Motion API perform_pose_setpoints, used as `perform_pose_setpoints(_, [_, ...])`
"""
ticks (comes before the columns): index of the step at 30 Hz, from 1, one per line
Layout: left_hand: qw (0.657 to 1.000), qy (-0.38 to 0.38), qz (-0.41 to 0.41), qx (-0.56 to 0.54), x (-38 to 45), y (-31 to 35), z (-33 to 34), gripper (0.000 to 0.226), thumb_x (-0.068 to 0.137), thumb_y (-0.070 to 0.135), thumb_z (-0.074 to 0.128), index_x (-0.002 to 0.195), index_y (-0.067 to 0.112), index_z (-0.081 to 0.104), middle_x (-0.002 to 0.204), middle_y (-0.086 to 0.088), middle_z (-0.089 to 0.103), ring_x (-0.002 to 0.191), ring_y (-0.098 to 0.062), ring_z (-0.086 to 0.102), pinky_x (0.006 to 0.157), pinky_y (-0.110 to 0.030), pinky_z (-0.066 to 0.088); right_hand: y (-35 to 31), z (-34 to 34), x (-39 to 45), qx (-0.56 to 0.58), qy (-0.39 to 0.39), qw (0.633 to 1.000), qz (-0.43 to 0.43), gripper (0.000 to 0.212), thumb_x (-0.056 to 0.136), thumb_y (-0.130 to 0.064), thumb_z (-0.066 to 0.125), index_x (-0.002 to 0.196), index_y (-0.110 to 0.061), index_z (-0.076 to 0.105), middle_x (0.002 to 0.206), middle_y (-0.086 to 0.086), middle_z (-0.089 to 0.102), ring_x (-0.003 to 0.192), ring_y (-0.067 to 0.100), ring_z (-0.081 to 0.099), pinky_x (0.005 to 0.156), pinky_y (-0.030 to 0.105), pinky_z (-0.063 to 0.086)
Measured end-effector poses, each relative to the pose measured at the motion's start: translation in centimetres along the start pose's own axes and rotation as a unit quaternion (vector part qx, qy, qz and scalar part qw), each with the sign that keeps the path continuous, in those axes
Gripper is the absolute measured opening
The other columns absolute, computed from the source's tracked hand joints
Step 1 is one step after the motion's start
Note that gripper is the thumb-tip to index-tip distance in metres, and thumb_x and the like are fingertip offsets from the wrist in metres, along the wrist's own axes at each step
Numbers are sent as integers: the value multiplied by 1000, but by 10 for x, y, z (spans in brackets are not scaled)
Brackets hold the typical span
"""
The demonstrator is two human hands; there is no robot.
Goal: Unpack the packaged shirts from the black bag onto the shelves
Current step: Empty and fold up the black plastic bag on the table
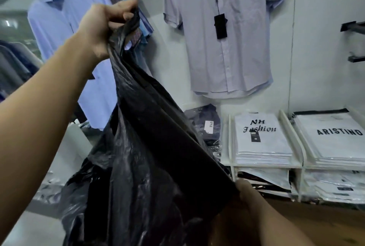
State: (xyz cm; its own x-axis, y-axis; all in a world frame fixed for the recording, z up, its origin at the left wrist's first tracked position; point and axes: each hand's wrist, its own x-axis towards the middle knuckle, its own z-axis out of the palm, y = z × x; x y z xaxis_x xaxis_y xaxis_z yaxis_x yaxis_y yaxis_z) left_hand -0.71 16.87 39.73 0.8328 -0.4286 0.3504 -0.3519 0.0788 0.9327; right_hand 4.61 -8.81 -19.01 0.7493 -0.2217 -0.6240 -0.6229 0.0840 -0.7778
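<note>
Gripping the black bag (150, 147) at its top, our left hand (106, 26) is closing its grip tightly and lifting, while our right hand (248, 192) is pinching the lower edge (nearer the shelves (292, 143)). Stretched between them, the bag is slanting down-right toward the packaged shirts (260, 137).

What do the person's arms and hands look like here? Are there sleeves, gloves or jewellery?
Both forearms are bare: no sleeve is in view. The left hand and the right hand wear no gloves, and no ring, watch or bracelet shows on the parts visible.
</note>
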Motion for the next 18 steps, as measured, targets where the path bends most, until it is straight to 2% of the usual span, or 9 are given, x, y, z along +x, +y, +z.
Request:
perform_pose_setpoints(3, [992, 121, 19, 3, 8, -16, -12, 32, 99, -1, 36, 112, 16, 59, 68, 5, 50, 47, -3, 27, 53, -14, 22, 19, -36, 24, -63, 58, 996, 7, 26, 100, -16, 62, 102, 10, 67, 103, 27, 72, 94, 40, 70, 76, 47, 55])
perform_pose_setpoints(5, [983, 176, 48, -1, 15, -21, -14, 33, 103, -1, 35, 116, 16, 60, 73, 5, 59, 54, -3, 45, 55, -15, 31, 25, -52, 20, -117, 76, 990, -32, 11, 92, -3, 61, 99, 2, 68, 103, 27, 72, 94, 39, 69, 80, 46, 54])
perform_pose_setpoints(6, [979, 193, 62, -11, 17, -21, -13, 33, 102, -1, 37, 118, 17, 60, 77, 5, 62, 60, -5, 53, 58, -15, 36, 28, -58, 13, -113, 72, 990, -49, 11, 90, 1, 60, 100, 0, 66, 100, 26, 71, 93, 38, 67, 81, 45, 54])
perform_pose_setpoints(8, [971, 226, 82, 23, 22, -20, -16, 29, 102, 1, 46, 117, 21, 59, 88, 5, 66, 66, -7, 60, 60, -18, 44, 17, -69, -33, -73, 66, 992, -75, 10, 94, 7, 54, 96, -2, 59, 89, 18, 64, 85, 34, 62, 69, 38, 50])
perform_pose_setpoints(10, [955, 261, 77, 121, 26, -21, -16, 26, 100, 5, 54, 107, 28, 62, 89, 8, 67, 66, -6, 63, 60, -21, 48, 11, -82, -56, -39, 63, 993, -88, 16, 99, 9, 47, 92, -3, 55, 78, 10, 54, 72, 26, 53, 62, 31, 45])
perform_pose_setpoints(12, [942, 282, 75, 168, 29, -27, -15, 30, 96, 0, 57, 94, 29, 63, 85, 10, 66, 66, -6, 63, 61, -20, 50, 9, -98, -69, -32, 66, 994, -81, 18, 100, 7, 45, 91, 0, 59, 69, 7, 50, 68, 24, 49, 68, 33, 49])
perform_pose_setpoints(15, [946, 280, 69, 152, 33, -37, -20, 32, 90, -4, 61, 89, 27, 65, 81, 10, 66, 69, -5, 64, 72, -18, 51, 5, -129, -84, 7, 58, 995, -77, 29, 85, 5, 45, 59, -5, 52, 54, 8, 54, 67, 27, 50, 60, 29, 42])
perform_pose_setpoints(17, [956, 260, 65, 119, 35, -45, -25, 28, 92, -8, 60, 91, 20, 66, 77, 6, 67, 70, -7, 66, 79, -19, 51, -2, -149, -94, 98, 56, 992, -61, 17, 81, 4, 49, 68, -5, 54, 72, 12, 58, 77, 27, 53, 68, 36, 51])
perform_pose_setpoints(18, [958, 259, 66, 106, 37, -50, -26, 28, 93, -9, 57, 90, 17, 66, 73, 6, 67, 69, -8, 65, 78, -20, 51, -5, -159, -94, 146, 59, 986, -52, 14, 85, 6, 49, 75, -3, 54, 73, 13, 55, 74, 27, 53, 69, 40, 58])
